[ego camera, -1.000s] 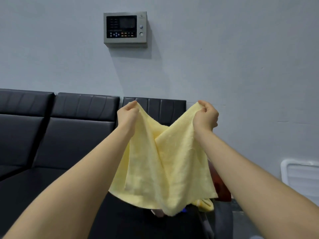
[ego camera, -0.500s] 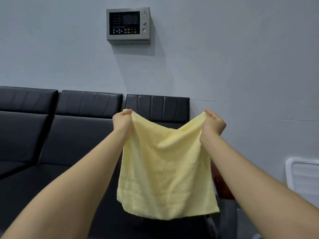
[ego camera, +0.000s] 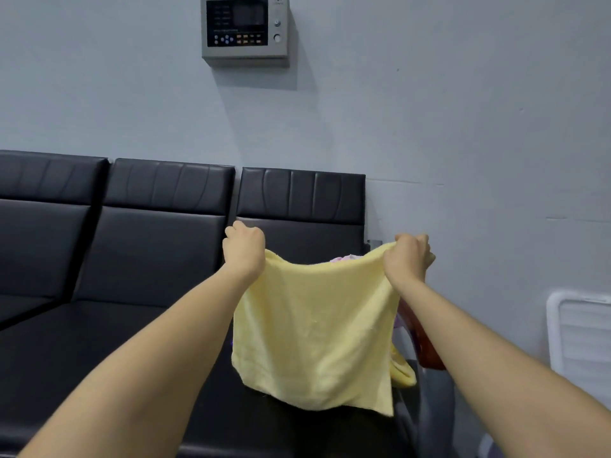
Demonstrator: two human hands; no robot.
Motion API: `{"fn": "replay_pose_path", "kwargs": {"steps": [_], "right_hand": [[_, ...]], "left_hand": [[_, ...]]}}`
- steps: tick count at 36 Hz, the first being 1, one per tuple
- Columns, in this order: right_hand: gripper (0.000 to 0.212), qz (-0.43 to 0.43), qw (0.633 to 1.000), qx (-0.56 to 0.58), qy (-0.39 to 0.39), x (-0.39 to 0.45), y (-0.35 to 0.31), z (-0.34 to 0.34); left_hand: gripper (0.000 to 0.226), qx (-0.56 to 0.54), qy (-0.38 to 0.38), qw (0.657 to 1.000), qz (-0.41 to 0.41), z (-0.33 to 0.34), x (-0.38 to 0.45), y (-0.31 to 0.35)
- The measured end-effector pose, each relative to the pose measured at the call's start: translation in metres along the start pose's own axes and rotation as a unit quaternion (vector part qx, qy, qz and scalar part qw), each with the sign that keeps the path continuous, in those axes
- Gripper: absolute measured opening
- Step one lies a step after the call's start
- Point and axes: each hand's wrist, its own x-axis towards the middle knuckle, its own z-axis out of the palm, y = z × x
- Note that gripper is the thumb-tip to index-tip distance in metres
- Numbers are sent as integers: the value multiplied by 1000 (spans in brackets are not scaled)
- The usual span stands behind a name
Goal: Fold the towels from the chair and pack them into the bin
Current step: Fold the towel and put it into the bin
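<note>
A pale yellow towel point(ego camera: 314, 328) hangs spread out in the air in front of the rightmost black chair point(ego camera: 301, 196). My left hand point(ego camera: 244, 247) grips its top left corner and my right hand point(ego camera: 408, 256) grips its top right corner, both arms stretched forward. Behind the towel's top edge peeks a bit of pink cloth point(ego camera: 345, 258). Another yellow towel point(ego camera: 403, 371) shows at the lower right of the hanging one. A reddish-brown object point(ego camera: 426, 345) sits beside my right forearm, mostly hidden; I cannot tell what it is.
A row of black padded seats point(ego camera: 132, 259) runs along the grey wall to the left. A grey control panel point(ego camera: 244, 29) is mounted on the wall above. A white slatted object point(ego camera: 582, 335) stands at the right edge.
My hands have moved apart and lower, so the towel went from bunched in the middle to spread flat and wide. The view has tilted down slightly.
</note>
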Motion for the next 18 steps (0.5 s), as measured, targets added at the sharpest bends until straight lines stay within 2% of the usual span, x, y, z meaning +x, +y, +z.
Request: {"fn": "replay_pose_path", "kwargs": {"steps": [4,8,12,18], "right_hand": [[26,-58,990,-125,12,4,11,1],[23,-88,971,-218,34,8,12,-3],[21,-114,965,-232,35,15,8,-11],[23,-113,974,-188,57,23,-5,-29]], "left_hand": [[12,85,18,996,5,4,0,-7],[21,117,40,992,23,4,5,-8],[24,101,63,992,31,-8,11,-5],[25,86,105,990,36,-27,19,-3]]}}
